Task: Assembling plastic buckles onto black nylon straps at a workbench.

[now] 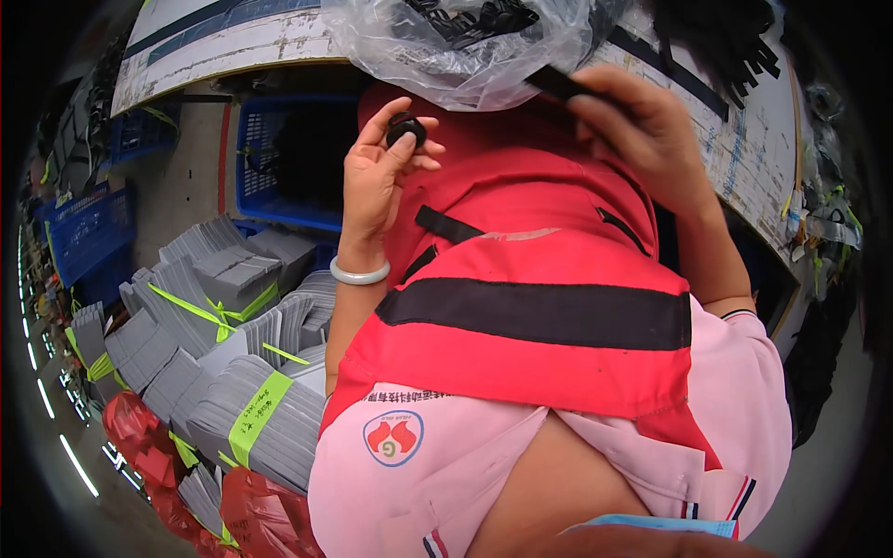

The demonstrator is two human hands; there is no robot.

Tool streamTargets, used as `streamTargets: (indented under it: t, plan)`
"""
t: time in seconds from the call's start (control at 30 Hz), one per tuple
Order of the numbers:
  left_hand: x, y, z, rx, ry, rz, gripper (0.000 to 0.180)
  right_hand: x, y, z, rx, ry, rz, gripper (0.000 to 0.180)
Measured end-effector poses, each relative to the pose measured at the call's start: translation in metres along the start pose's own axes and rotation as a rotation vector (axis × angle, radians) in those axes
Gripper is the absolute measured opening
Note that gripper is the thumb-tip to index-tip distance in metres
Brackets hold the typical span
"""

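My left hand point(379, 172) is raised over my lap, closed on a small black rounded piece point(406, 128); the thumb presses it against the fingers. What kind of piece it is, I cannot make out. Farther right, the fingers of my right hand point(642, 130) pinch a flat black strap point(555, 84), whose free end points left toward a clear plastic bag point(521, 56). Black parts point(479, 20) lie inside that bag at the table's edge. A red apron point(530, 195) with black bands covers my lap beneath both hands.
The worn white table point(233, 46) carries black straps point(716, 37) at the far right. Under it stands a blue crate point(244, 177) holding dark material. Bundled grey sheets point(256, 409) tied with green-yellow strips are stacked on my left, beside red plastic bags point(265, 511).
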State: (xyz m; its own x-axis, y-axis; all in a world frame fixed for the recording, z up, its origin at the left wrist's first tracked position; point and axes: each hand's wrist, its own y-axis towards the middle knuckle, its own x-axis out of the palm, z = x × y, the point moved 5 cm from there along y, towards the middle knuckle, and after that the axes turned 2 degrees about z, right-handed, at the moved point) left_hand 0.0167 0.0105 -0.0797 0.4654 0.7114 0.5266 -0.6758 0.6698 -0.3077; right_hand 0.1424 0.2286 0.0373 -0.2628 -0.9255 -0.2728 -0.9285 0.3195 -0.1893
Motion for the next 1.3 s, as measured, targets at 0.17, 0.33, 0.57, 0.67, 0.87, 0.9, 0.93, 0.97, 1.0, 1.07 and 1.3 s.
streamTargets:
  t: [0.17,0.33,0.57,0.67,0.87,0.9,0.93,0.97,1.0,1.07,1.3]
  plan:
    - [0.033,-0.006,-0.001,0.093,0.181,-0.128,0.053,0.073,0.028,0.036,0.023,0.106,-0.140,0.017]
    - [0.032,-0.012,-0.011,-0.028,0.162,-0.276,0.059,0.088,0.042,0.060,0.070,0.200,-0.254,0.021]
    - [0.030,-0.008,-0.029,-0.214,0.009,-0.149,0.032,0.084,0.047,0.068,-0.026,0.077,-0.331,0.025]
    - [0.021,0.001,-0.041,-0.163,0.014,-0.039,0.022,0.079,0.040,0.062,0.018,0.084,-0.083,0.026]
    - [0.026,0.000,-0.028,-0.046,0.013,0.055,0.025,0.089,0.021,0.045,0.349,0.312,-0.383,0.028]
    - [0.031,-0.001,-0.025,-0.018,0.068,0.116,0.021,0.091,0.022,0.052,0.381,0.399,-0.377,0.027]
    - [0.030,-0.001,-0.028,-0.017,0.070,0.114,0.021,0.092,0.022,0.057,0.411,0.483,-0.377,0.026]
    - [0.027,-0.002,-0.031,0.022,0.113,0.093,0.019,0.092,0.024,0.060,0.409,0.484,-0.376,0.026]
    - [0.026,-0.002,-0.032,0.060,0.157,0.072,0.017,0.090,0.025,0.062,0.418,0.542,-0.354,0.026]
    - [0.027,-0.005,-0.032,0.082,0.175,0.110,0.015,0.091,0.026,0.065,0.428,0.605,-0.333,0.025]
    - [0.029,-0.004,-0.021,0.429,0.609,0.158,0.008,0.097,0.028,0.055,0.435,0.805,-0.288,0.024]
